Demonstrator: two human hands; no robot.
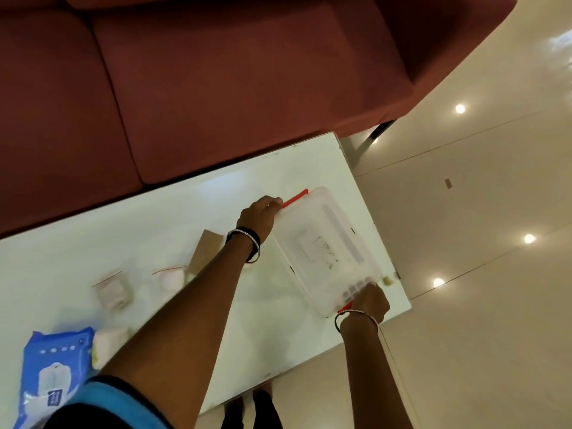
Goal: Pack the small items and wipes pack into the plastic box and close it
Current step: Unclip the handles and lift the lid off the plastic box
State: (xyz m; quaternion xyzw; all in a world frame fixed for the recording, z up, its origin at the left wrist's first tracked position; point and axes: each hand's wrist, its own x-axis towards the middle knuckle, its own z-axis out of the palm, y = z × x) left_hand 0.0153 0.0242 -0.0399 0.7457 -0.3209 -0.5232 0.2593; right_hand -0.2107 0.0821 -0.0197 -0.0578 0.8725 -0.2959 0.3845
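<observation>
A clear plastic box (325, 249) with its lid on and red latches sits at the right end of the white table (154, 218). My left hand (258, 213) grips the far end of the box by the red latch (295, 198). My right hand (368, 300) holds the near end, over the other red latch. A blue wipes pack (51, 370) lies at the table's near left. Small zip bags (113, 291) (171, 277) and a brown paper packet (205, 250) lie on the table left of my left arm.
A dark red sofa (216, 82) runs along the table's far side. A small beige object (388, 280) sits at the table's right edge. Glossy cream floor (479, 212) lies to the right, and my feet show under the table's near edge.
</observation>
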